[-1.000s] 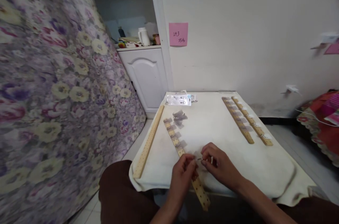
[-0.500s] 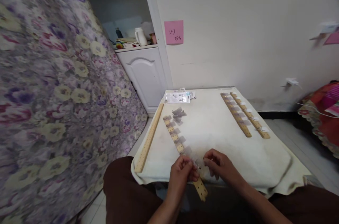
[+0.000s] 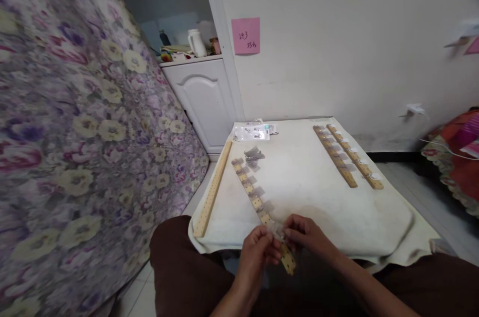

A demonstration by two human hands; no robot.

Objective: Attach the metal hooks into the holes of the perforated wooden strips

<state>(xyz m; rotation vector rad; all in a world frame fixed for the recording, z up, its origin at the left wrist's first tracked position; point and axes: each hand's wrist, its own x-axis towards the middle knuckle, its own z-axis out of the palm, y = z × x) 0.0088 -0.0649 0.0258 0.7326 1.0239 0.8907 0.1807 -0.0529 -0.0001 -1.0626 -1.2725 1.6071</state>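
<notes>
Both hands meet over the near end of a perforated wooden strip that lies slantwise on the white-covered table. My left hand and my right hand pinch a small clear plastic packet between their fingertips, right above the strip. Several similar clear packets hang along that strip. A small pile of grey packets lies near its far end.
A bare wooden strip lies along the table's left edge. Two filled strips lie at the far right. A clear packaged card rests at the back. A floral mattress stands at left, a white cabinet behind.
Both hands have drawn closer together and toward me along the strip's near end. The camera view has tilted slightly, so the table sits higher in the picture.
</notes>
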